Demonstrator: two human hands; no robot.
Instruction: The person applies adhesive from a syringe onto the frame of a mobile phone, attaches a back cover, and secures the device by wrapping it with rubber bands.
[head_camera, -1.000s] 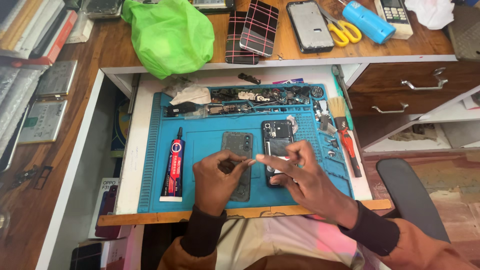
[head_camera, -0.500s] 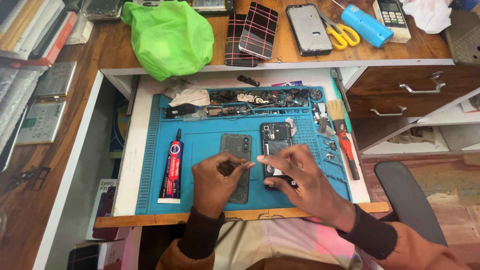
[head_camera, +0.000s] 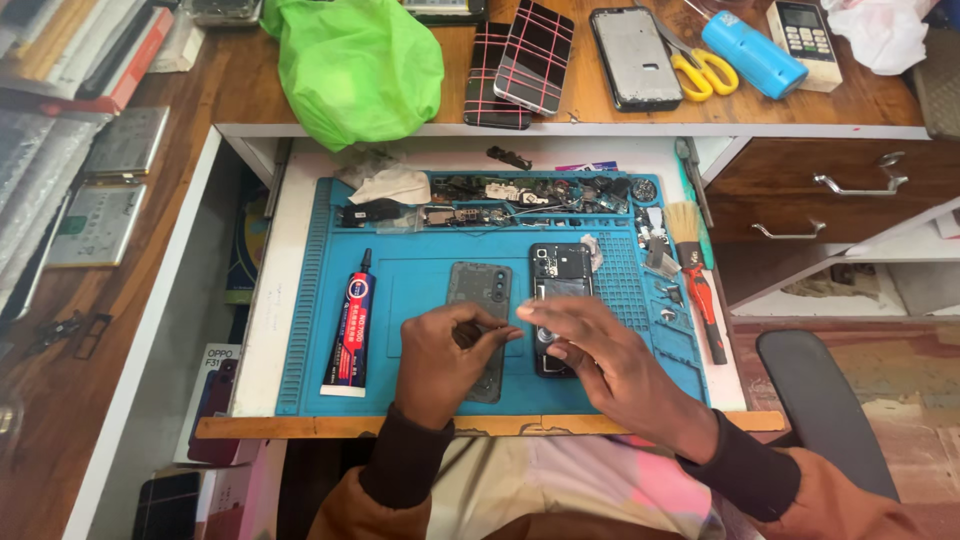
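My left hand (head_camera: 445, 362) hovers over the lower part of a grey phone back cover (head_camera: 478, 285) on the blue work mat (head_camera: 400, 280). Its thumb and forefinger are pinched together, and I cannot make out whether anything small sits between them. My right hand (head_camera: 600, 365) lies with its fingers stretched out over the lower half of an opened black phone (head_camera: 560, 265), whose insides show at the top. The fingertips of the two hands nearly meet between the phone and the cover.
A glue tube (head_camera: 352, 325) lies at the mat's left. Loose phone parts (head_camera: 520, 195) fill the mat's top trays. A brush and a red-handled screwdriver (head_camera: 700, 300) lie at the right. On the desk above are a green bag (head_camera: 355, 65), phones (head_camera: 635, 45) and yellow scissors (head_camera: 705, 70).
My right hand has flattened over the opened phone, and the pale strip seen at its fingertips earlier no longer shows. My left hand has stayed pinched over the back cover.
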